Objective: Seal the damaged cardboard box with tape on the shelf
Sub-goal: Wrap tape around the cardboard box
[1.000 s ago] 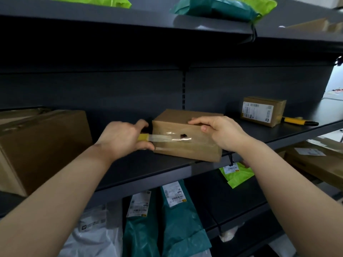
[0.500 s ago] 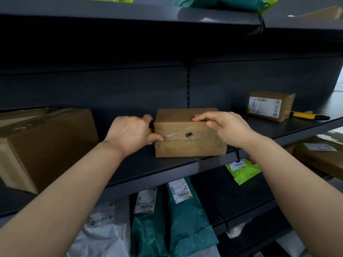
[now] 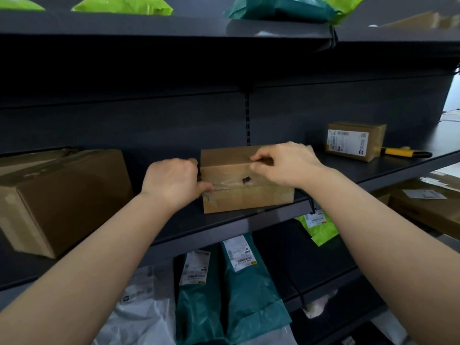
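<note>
While the damaged cardboard box (image 3: 249, 200) sits at the front edge of the middle shelf (image 3: 224, 221), centre of the frame, both hands brace it. A dark puncture (image 3: 246, 180) marks its front panel, and a strip of clear tape (image 3: 225, 186) runs across that panel from the left corner towards the puncture. The left hand (image 3: 171, 183) grips the left corner, thumb pressed flat on the tape and fingers curled round the side; whether a roll sits behind them is hidden. The right hand (image 3: 286, 165) pinches the top front edge between forefinger and thumb. By its size, the box should be light and apt to slide on the smooth shelf, so it needs bracing. Its edges and corners should be stiff; the punctured panel is likely weak. Hold it at the corners, not on the hole. The tape is thin and will probably wrinkle unless smoothed outward. The flaps are closed; the contents cannot be seen. Left of frame, a larger box (image 3: 62, 195) is also closed. At right stand a labelled box (image 3: 353, 140) and a yellow-handled knife (image 3: 403, 152). The lower bay holds teal mailer bags (image 3: 239, 295) and a white one (image 3: 144, 312); the top shelf carries green bags (image 3: 122, 6).
</note>
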A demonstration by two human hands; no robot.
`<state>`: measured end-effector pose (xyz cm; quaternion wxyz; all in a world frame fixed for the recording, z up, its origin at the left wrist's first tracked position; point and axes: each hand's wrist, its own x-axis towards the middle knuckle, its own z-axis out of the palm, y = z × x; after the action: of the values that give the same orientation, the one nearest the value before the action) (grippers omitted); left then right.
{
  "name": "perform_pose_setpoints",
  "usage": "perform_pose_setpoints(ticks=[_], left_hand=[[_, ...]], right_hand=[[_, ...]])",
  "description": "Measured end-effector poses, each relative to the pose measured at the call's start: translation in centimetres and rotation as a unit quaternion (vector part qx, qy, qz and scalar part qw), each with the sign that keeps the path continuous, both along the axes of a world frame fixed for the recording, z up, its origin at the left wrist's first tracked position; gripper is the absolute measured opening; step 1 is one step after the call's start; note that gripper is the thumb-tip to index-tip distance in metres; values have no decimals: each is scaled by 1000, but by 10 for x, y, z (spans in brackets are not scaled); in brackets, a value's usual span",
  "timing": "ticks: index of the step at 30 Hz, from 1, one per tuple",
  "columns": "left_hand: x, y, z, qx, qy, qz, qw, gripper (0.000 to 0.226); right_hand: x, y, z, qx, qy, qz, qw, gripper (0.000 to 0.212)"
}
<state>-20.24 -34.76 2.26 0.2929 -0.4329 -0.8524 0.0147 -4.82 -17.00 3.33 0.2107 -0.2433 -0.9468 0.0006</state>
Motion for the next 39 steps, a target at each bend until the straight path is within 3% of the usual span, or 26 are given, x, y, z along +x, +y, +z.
perform_pose_setpoints(ticks=[2, 5, 9, 13, 16, 20, 23, 28, 33, 36, 39], left_hand=[[-3, 1, 0, -14, -6, 6, 1000, 51], [-14, -4, 1, -27, -32, 34, 999, 54], [-29, -13, -2, -30, -6, 16, 999, 73], [-38, -13, -7, -18, 8, -48, 999, 79], [-47, -11, -6, -13, -33, -62, 997, 76], [-58, -9, -6, -2, -69, -66, 995, 75], [-63, -6, -8, 13, -90, -70, 993, 73], [-59, -4, -9, 21, -98, -77, 992, 70], [-56, -4, -8, 17, -105, -58, 993, 70], [-54, -1, -6, 4, -95, -48, 994, 72], [-46, 5, -4, 10, -94, -58, 994, 72]], right_hand=[[-15, -7, -4, 111, 14, -1, 994, 56], [-32, -4, -36, 186, 88, 69, 976, 75], [-50, 8, -69, 301, 199, 49, 931, 62], [-66, 18, -73, 332, 277, 51, 900, 51], [-66, 17, -65, 276, 263, 92, 920, 56], [-37, 44, -48, 67, 177, 137, 972, 74], [-25, 55, -62, -104, 267, 138, 948, 62], [-19, 58, -61, -211, 261, 187, 923, 43], [-16, 56, -56, -199, 252, 171, 931, 39], [-20, 41, -37, -51, 192, 99, 975, 38], [-46, -8, -27, 65, 126, 65, 988, 68]])
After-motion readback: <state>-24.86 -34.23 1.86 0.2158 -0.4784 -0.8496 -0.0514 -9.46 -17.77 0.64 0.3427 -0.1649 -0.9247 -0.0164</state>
